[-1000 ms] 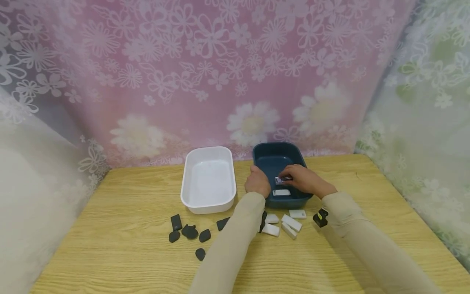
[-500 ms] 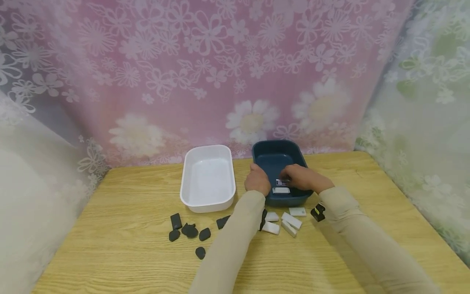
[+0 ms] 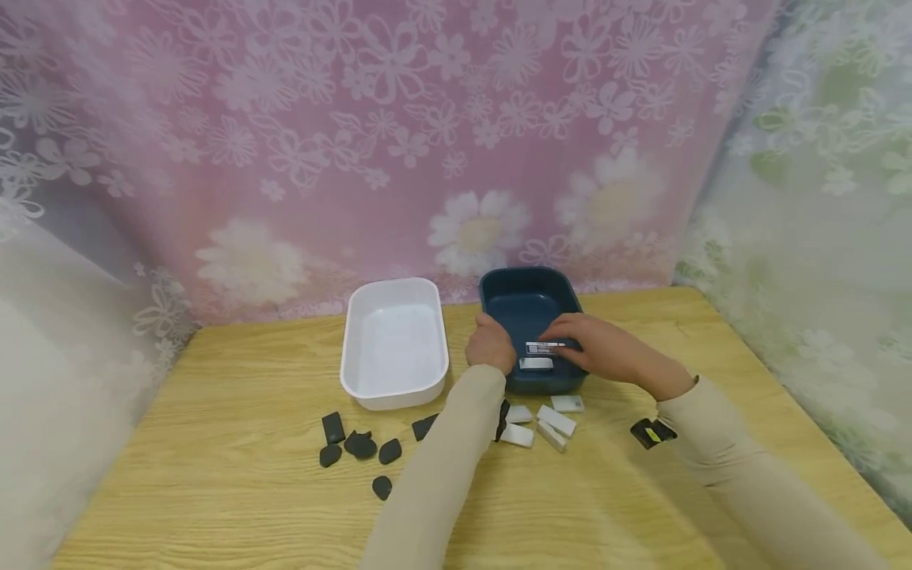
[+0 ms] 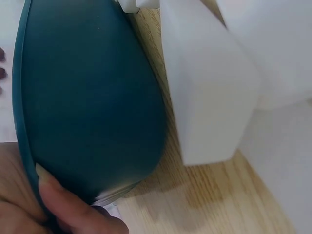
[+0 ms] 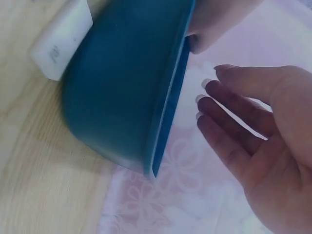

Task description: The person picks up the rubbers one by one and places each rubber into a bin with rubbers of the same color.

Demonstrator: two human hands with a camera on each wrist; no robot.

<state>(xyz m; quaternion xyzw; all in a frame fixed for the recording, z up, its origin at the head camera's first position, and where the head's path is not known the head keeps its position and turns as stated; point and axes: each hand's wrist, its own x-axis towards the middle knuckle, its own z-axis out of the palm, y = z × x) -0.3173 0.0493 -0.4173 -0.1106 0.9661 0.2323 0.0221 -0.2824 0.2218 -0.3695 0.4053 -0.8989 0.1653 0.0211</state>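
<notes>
My left hand (image 3: 492,345) grips the left rim of a dark blue basin (image 3: 530,277); in the left wrist view its thumb (image 4: 68,200) lies over the rim. Inside the basin, a white block with a printed label (image 3: 541,348) lies just behind a plain white block (image 3: 536,364). My right hand (image 3: 606,352) is over the basin's right side, its fingertips overlapping the labelled block in the head view. Seen from the right wrist, the fingers (image 5: 229,141) are loosely bent, apart from the thumb, with nothing between them.
To the left of the blue basin stands a white basin (image 3: 349,368). Several white blocks (image 3: 556,420) lie in front of the blue basin. Several black pieces, some rounded like a pebble (image 3: 389,451), some rectangular (image 3: 332,428), lie at the front left. A floral curtain (image 3: 399,158) hangs behind the table.
The labelled block has come closer to the plain one in the basin. My right hand has let go of it and its wrist has moved right. The left hand keeps its grip.
</notes>
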